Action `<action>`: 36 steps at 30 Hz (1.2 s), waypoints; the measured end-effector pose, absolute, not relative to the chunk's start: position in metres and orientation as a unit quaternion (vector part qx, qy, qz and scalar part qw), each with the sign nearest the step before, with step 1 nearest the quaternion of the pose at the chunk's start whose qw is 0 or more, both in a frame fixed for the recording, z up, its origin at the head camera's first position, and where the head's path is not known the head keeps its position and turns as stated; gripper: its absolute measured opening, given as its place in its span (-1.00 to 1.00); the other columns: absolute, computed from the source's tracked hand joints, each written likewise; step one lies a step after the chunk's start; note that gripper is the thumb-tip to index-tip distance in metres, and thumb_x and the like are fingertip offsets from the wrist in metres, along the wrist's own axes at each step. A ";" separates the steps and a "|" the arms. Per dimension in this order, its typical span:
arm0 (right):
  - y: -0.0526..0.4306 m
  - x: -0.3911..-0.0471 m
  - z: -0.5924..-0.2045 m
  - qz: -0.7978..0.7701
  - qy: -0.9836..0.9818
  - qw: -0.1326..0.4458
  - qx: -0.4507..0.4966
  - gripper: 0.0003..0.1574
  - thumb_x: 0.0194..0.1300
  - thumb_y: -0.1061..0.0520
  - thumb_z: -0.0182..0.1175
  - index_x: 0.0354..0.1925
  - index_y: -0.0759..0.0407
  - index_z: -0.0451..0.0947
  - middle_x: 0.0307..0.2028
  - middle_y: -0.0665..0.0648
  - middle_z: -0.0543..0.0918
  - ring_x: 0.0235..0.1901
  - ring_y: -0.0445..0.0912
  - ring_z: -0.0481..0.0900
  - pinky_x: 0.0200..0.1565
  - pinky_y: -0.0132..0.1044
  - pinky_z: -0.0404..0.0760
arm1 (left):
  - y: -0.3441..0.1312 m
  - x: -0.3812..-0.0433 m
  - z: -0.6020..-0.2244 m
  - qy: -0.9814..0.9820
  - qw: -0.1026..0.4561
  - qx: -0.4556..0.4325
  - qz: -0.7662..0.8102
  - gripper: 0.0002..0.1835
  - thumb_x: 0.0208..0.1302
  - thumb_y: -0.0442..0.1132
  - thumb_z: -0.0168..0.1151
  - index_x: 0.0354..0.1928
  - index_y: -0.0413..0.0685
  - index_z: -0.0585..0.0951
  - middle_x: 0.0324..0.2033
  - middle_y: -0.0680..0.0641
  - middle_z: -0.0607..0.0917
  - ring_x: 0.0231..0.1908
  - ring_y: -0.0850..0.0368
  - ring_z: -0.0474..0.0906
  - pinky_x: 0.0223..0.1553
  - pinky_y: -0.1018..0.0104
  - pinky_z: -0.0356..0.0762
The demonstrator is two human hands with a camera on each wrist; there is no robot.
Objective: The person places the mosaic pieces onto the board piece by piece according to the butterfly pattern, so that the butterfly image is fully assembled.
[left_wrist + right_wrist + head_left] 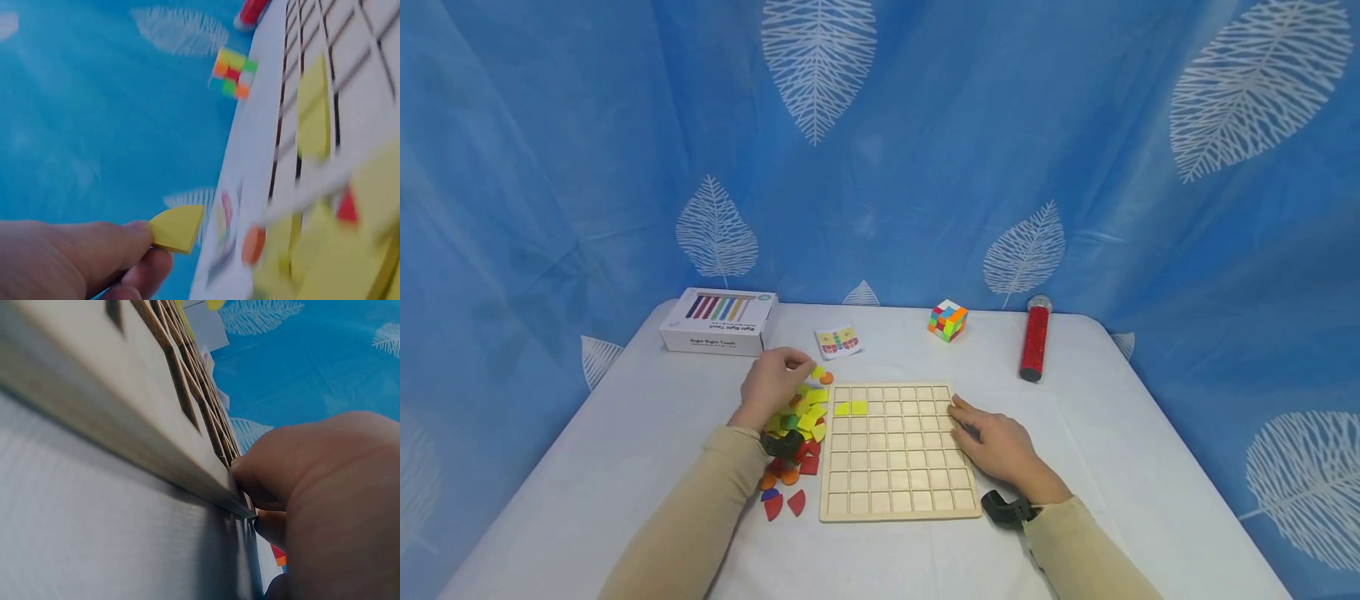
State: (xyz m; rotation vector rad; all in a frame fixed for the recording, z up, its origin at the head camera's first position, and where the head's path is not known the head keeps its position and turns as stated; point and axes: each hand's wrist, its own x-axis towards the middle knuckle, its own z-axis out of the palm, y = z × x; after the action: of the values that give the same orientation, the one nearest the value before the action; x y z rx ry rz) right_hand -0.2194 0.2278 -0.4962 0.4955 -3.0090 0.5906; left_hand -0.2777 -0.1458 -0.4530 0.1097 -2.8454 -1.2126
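Note:
My left hand (775, 379) pinches a yellow quarter-circle tile (178, 228) between thumb and fingers, above the far end of a loose tile pile (811, 419). The pile holds yellow, green, red and orange pieces, partly hidden under the wrist. Just right of it lies a wooden grid board (898, 458), with two yellow tiles (859, 407) in adjoining cells of its second row from the far side. At the board's right edge, my right hand (997, 447) holds the rim, thumb on top and a fingertip close against the side in the right wrist view.
A small pattern card (838, 342) lies beyond the board, beside a white box (718, 325) at back left. Farther right are a colourful puzzle cube (947, 321) and a red glittery tube (1035, 342). Red quarter-circle pieces (797, 502) lie near the board's front left corner.

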 end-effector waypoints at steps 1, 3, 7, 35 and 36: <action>0.228 -0.220 -0.496 0.191 -0.969 0.017 0.158 -0.37 0.46 -0.10 0.19 0.41 0.02 0.49 0.47 0.01 0.41 0.35 0.13 0.52 0.20 0.14 0.56 | -0.140 -0.276 -0.451 -0.920 0.025 0.025 -0.390 -0.74 0.42 0.04 0.28 -0.06 0.07 0.73 -0.08 -0.05 0.72 -0.17 -0.02 0.57 -0.09 0.07 0.50; 0.227 -0.220 -0.497 0.191 -0.969 0.017 0.157 -0.37 0.46 -0.10 0.19 0.41 0.02 0.49 0.47 0.00 0.41 0.35 0.13 0.52 0.20 0.14 0.56 | -0.130 -0.271 -0.447 -0.923 0.030 0.006 -0.384 -0.78 0.41 0.03 0.29 -0.11 0.10 0.74 -0.10 -0.02 0.74 -0.19 0.00 0.59 -0.14 0.08 0.50; 0.227 -0.220 -0.496 0.191 -0.969 0.017 0.157 -0.37 0.46 -0.10 0.19 0.41 0.02 0.49 0.47 0.01 0.42 0.35 0.13 0.52 0.21 0.14 0.56 | -0.109 -0.263 -0.446 -0.927 0.031 -0.027 -0.373 -0.84 0.39 0.00 0.31 -0.17 0.16 0.75 -0.16 0.05 0.76 -0.19 0.08 0.62 -0.17 0.12 0.54; 0.228 -0.221 -0.496 0.183 -0.970 0.017 0.162 -0.38 0.47 -0.10 0.17 0.41 0.02 0.50 0.46 0.01 0.42 0.33 0.11 0.54 0.16 0.11 0.60 | -0.069 -0.263 -0.487 -0.936 0.027 -0.117 -0.332 -0.96 0.33 -0.06 0.34 -0.27 0.24 0.67 -0.35 0.20 0.73 -0.50 0.24 0.49 -0.54 0.31 0.38; 0.228 -0.221 -0.497 0.183 -0.970 0.017 0.162 -0.38 0.47 -0.10 0.17 0.41 0.02 0.50 0.46 0.01 0.42 0.33 0.11 0.54 0.16 0.11 0.60 | -0.069 -0.263 -0.487 -0.937 0.028 -0.119 -0.328 -0.96 0.33 -0.06 0.35 -0.27 0.24 0.68 -0.35 0.21 0.73 -0.52 0.23 0.48 -0.56 0.31 0.36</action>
State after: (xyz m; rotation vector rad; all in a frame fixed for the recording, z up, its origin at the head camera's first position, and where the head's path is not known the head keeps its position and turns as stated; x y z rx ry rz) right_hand -0.2207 0.2280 -0.4967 0.5025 -3.0138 0.5692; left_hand -0.2626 -0.0693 -0.4869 -0.3671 -2.8920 -1.0130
